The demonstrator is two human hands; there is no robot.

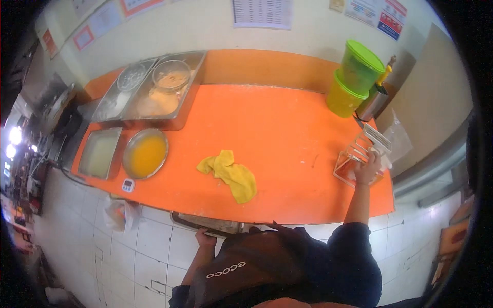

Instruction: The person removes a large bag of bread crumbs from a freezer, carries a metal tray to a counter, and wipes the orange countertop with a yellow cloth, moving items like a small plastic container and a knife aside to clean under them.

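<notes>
Low at the table's front, my left hand (pixel 206 237) grips the near edge of a metal tray (pixel 204 222), partly hidden under the tabletop. My right hand (pixel 368 168) is at the right end of the table, its fingers on a pale wire rack (pixel 341 163). Something white (pixel 384 159), perhaps paper or cloth, shows beside those fingers; whether they hold it is unclear. A slatted pale piece (pixel 377 138) forms the rack's far end. Between the two hands, a crumpled yellow cloth (pixel 231 175) lies on the orange tabletop (pixel 262 123).
Green lidded tubs (pixel 356 77) are stacked at the back right beside a metal holder (pixel 371 102) with a yellow-handled tool. Metal bins of powder (pixel 161 102), a pan of pale liquid (pixel 99 154), a bowl of yellow liquid (pixel 148 156) and a timer (pixel 128 185) stand left.
</notes>
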